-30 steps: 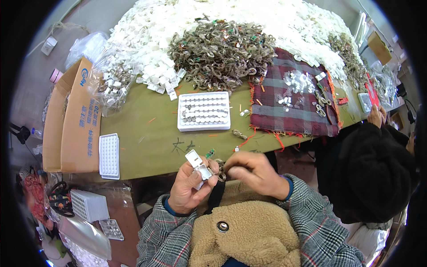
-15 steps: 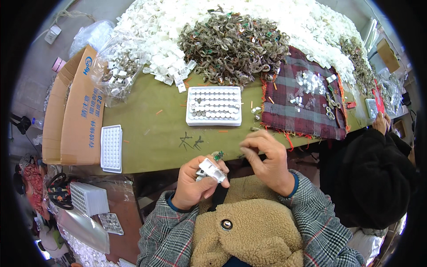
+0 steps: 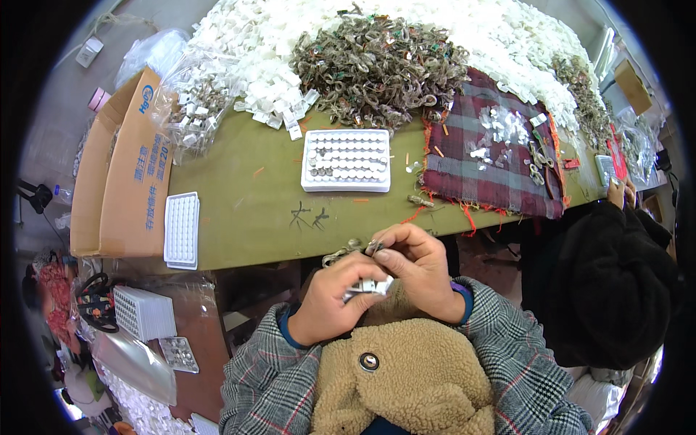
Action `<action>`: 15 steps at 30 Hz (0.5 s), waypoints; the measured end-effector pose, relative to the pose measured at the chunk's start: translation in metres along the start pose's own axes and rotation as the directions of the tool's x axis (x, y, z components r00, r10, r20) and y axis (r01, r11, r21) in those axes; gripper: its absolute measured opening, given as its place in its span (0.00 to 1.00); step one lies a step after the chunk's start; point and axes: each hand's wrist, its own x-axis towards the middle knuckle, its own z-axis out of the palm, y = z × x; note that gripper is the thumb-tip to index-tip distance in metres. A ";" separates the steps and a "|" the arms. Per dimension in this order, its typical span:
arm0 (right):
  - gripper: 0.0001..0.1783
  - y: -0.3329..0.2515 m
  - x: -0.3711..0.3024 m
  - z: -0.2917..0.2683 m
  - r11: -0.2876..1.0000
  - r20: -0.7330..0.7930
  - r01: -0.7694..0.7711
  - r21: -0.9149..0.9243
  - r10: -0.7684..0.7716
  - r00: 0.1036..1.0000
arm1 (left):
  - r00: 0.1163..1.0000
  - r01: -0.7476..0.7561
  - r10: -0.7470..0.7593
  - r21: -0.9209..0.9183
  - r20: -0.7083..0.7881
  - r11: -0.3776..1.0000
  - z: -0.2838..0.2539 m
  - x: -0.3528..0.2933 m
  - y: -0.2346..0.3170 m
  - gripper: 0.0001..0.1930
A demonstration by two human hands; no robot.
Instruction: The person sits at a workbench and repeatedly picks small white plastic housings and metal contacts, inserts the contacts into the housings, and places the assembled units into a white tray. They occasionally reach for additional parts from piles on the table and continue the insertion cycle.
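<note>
My left hand (image 3: 335, 299) is closed around small white plastic housings (image 3: 371, 286), which stick out between thumb and fingers. Against it, just off the table's front edge, my right hand (image 3: 423, 274) pinches the end of a grey-brown wire coil (image 3: 346, 251) with thumb and forefinger. The coil's loop shows above the left fingers; its other end is hidden by them. Beyond the hands, a white tray (image 3: 346, 183) with rows of round discs lies on the green tabletop (image 3: 246, 225). A short grey-brown coil (image 3: 420, 201) rests beside the plaid cloth (image 3: 464, 181).
Behind the tray rise a heap of wire coils (image 3: 377, 69) and white plastic pieces (image 3: 254, 43). A cardboard box (image 3: 123, 181) and another white tray (image 3: 181, 230) stand left. At the right sits a person in black (image 3: 602, 290). Clear bits lie on the cloth.
My right hand has come left and down to meet my left hand. A wire coil now shows between them, and the green bit above the left fingers is no longer visible.
</note>
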 end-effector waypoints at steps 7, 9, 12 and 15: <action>0.07 -0.019 0.001 -0.012 0.927 -0.063 0.085 0.366 -0.067 0.996 | 0.926 0.191 -0.371 -0.932 0.067 0.309 0.005 -0.009 -0.016 0.15; 0.07 -0.027 -0.003 -0.012 0.952 0.057 0.035 0.303 -0.055 0.997 | 0.926 0.151 -0.377 -0.948 0.036 0.280 0.007 -0.011 -0.019 0.17; 0.08 -0.033 -0.012 -0.006 0.990 0.151 -0.116 0.081 0.103 0.983 | 0.933 0.156 -0.359 -0.925 0.023 0.347 0.008 -0.011 -0.020 0.16; 0.07 -0.029 -0.013 0.003 0.983 0.160 -0.148 -0.110 0.164 0.973 | 0.939 0.116 -0.339 -0.870 -0.062 0.480 0.008 -0.011 -0.019 0.13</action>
